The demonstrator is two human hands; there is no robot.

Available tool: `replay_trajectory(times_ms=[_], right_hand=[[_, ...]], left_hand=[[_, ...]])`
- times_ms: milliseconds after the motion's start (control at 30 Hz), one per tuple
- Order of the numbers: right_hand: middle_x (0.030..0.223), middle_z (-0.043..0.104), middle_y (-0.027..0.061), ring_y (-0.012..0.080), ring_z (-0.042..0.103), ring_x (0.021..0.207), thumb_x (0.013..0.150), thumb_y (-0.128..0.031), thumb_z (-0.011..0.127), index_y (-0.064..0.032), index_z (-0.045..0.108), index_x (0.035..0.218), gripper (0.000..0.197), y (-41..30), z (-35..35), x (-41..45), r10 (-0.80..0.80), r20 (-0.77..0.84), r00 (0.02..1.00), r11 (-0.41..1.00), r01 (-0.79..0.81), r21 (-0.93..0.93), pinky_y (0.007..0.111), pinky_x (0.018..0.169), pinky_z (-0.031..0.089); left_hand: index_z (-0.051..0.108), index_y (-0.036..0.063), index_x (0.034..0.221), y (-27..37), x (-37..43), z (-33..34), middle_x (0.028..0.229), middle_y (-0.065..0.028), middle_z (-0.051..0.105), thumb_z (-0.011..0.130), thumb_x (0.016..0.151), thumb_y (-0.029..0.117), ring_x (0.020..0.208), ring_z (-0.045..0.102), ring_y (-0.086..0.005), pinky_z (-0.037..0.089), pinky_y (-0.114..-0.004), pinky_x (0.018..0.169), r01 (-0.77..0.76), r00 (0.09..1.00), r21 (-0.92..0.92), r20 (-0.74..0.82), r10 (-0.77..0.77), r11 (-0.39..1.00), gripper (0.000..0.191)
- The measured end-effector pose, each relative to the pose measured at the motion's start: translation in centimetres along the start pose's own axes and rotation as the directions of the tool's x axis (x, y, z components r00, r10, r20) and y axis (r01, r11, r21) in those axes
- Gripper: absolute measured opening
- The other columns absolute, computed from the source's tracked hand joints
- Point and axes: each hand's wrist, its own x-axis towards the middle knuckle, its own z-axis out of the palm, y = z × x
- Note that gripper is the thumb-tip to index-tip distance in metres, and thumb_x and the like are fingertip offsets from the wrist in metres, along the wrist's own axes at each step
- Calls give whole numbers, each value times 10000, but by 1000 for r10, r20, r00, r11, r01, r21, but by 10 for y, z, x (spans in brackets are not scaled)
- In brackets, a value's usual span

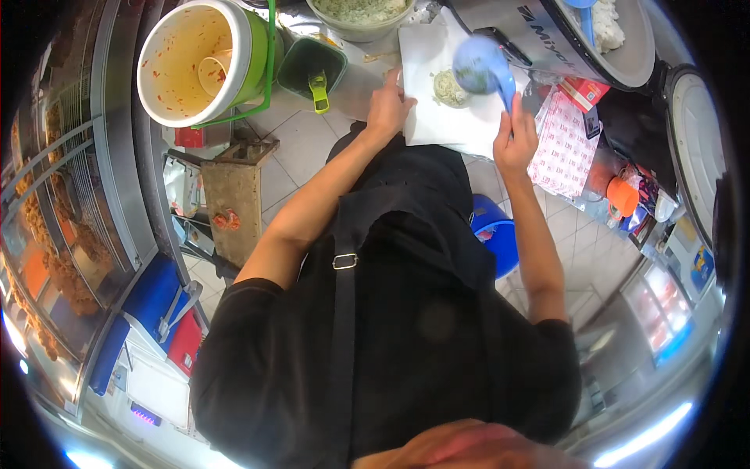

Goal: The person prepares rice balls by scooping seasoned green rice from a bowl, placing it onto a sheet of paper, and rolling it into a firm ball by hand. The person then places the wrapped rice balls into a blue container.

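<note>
My right hand (517,138) grips the handle of a blue plastic ladle or rice scoop (481,64), which is blurred and held over white wrapping paper (428,123). On the paper, just left of the scoop, lies a small round mound of pale greenish food (448,88). My left hand (389,108) rests at the paper's left edge, its fingers apart; whether it pinches the edge is hard to tell. A bowl of similar pale, green-flecked food (360,12) stands beyond the paper. To the right, an opened rice container (545,35) holds white rice (608,26) and another blue utensil.
At the left stand a green-and-white bucket (220,64) with a sauce-stained inside and a dark square tub (310,64) with a lime-green spoon (319,92). Printed paper sheets (565,146) and an orange cup (622,196) lie right. A blue bin (495,234) is below. Fried food fills a glass display case (58,234).
</note>
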Motion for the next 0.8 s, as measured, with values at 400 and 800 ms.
replay_trajectory(times_ms=[400,800], right_hand=[[1274,670,194,353,657,1133,980,-106,645,-68,652,1344,366,-18,27,103,93,255,963,857,-207,471,382,956,529],[1196,720,79,280,655,1127,989,-92,566,-136,580,1434,447,74,43,-73,73,269,960,994,-93,60,417,941,506]], left_hand=[[537,11,1431,-1,91,24,1580,-231,427,522,971,81,1508,346,-377,222,-481,1269,-471,788,724,89,609,504,465],[716,62,1215,6,66,24,1286,-114,708,660,924,87,1245,649,-293,513,-382,1081,-674,646,529,85,758,515,298]])
